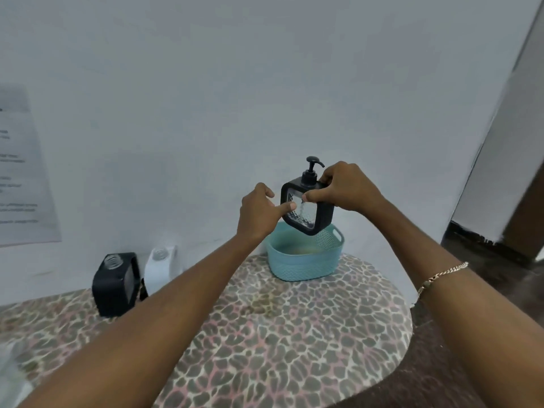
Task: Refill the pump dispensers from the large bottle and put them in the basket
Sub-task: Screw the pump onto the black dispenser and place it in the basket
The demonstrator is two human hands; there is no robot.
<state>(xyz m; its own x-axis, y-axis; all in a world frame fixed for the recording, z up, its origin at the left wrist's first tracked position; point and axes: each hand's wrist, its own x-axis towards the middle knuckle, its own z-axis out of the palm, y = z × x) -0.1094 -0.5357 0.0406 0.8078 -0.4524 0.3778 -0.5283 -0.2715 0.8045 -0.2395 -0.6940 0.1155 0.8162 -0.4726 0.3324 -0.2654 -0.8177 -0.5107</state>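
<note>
A square black pump dispenser [306, 213] with a clear patterned face and its pump head on hangs tilted just above the teal basket [300, 260]. My right hand [344, 188] grips its upper right corner, thumb across the front. My left hand [259, 213] is at its left side, with the thumb tip touching the clear face and the fingers curled loosely. At the left of the table stand a black dispenser [116, 284] and a white dispenser [162, 267], both with open necks and no pumps.
The table [279, 334] has a leopard-print cover and a rounded right edge. A white wall stands close behind the basket, with a paper sheet [20, 172] taped at the left. Dark floor and a doorway lie to the right. The basket looks empty inside.
</note>
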